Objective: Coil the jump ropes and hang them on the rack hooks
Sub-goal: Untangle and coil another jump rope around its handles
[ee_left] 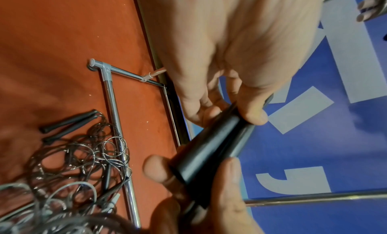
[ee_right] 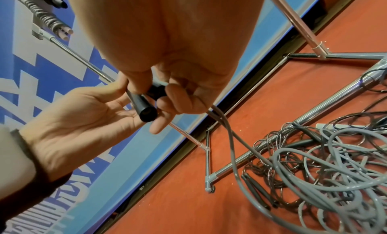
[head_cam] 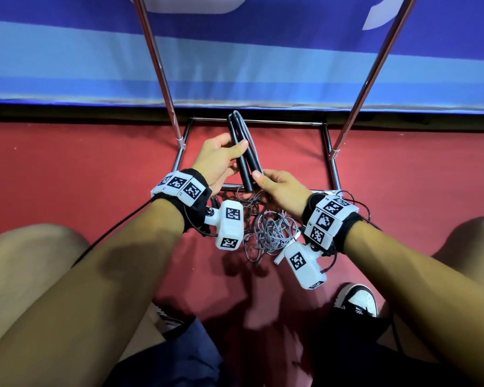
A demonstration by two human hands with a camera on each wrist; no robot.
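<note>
Head view shows both forearms reaching forward and down, with the two hands meeting over the base of the rack. The left hand [head_cam: 218, 160] grips the upper part of two black handles [head_cam: 242, 152], its thumb pressed on them and its fingers curled behind. The right hand [head_cam: 279, 188] pinches the lower ends of the same handles between thumb and curled fingers. The handles are smooth, matte and round, held side by side and nearly upright, with the thin ends away from the person. From these ends a grey cord [head_cam: 248, 135] bends back and runs down past the right hand to the floor.

Just below both wrists lies a tangled pile of ropes [head_cam: 266, 230]: thick smooth grey cords and thinner dark wiry ones in many small loops. In the left wrist view, two more black handles [ee_left: 67, 124] lie at the edge of this pile.

Around the hands stands the rack base [head_cam: 333, 166], a rectangle of shiny chrome tubes on the red floor [head_cam: 67, 169]. Two chrome poles [head_cam: 157, 65] rise on both sides of the hands, leaving open room between them. Beyond the base, a blue banner [head_cam: 263, 51] closes the far side.
</note>
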